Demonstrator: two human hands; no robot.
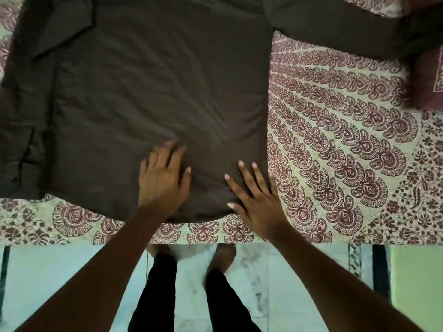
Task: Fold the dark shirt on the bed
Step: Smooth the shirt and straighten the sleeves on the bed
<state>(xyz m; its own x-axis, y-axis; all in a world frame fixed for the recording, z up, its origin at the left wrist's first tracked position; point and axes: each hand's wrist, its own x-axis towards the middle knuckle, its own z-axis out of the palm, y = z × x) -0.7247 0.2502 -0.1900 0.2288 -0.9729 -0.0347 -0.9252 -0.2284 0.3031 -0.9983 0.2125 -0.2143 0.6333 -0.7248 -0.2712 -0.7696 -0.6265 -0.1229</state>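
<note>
The dark brown shirt (148, 92) lies spread flat on the bed, its hem near the bed's front edge. One sleeve (335, 27) stretches off to the upper right; the left side is bunched in folds. My left hand (161, 180) rests palm down on the lower middle of the shirt, fingers slightly blurred. My right hand (256, 200) lies flat with fingers spread on the shirt's lower right corner, its outer edge over the bedsheet. Neither hand grips the cloth.
The bed carries a cream bedsheet (335, 140) with a maroon paisley print. A maroon pillow (429, 80) sits at the far right. Below the bed's front edge are a pale tiled floor (275, 283) and the person's legs and bare feet.
</note>
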